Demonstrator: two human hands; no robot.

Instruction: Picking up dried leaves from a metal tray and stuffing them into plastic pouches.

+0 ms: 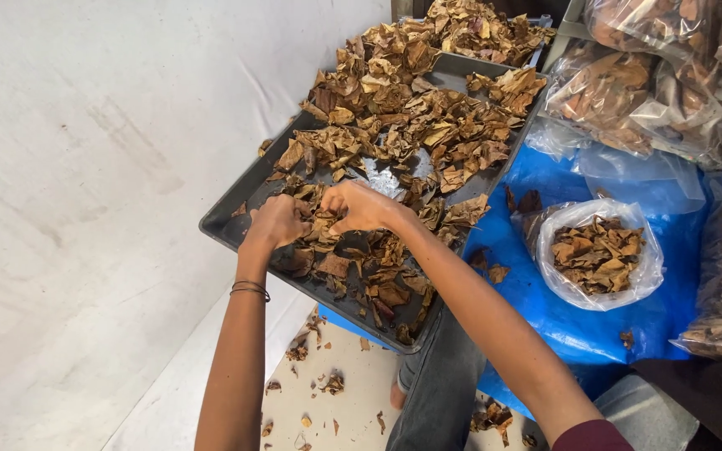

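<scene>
A dark metal tray point(236, 219) holds a heap of dry brown leaves point(415, 125). My left hand point(274, 224) is closed on some leaves near the tray's near-left edge; two thin bangles circle its wrist. My right hand point(359, 206) is beside it, fingers pinched on a leaf piece in the middle of the tray. The two hands nearly touch. Bare tray bottom shows just beyond my right hand.
An open clear plastic bag point(599, 250) of leaf pieces sits on a blue sheet point(545, 309) to the right. Filled clear bags point(653, 79) are stacked at the back right. Leaf crumbs lie on the floor point(327, 384) below the tray. A pale wall is to the left.
</scene>
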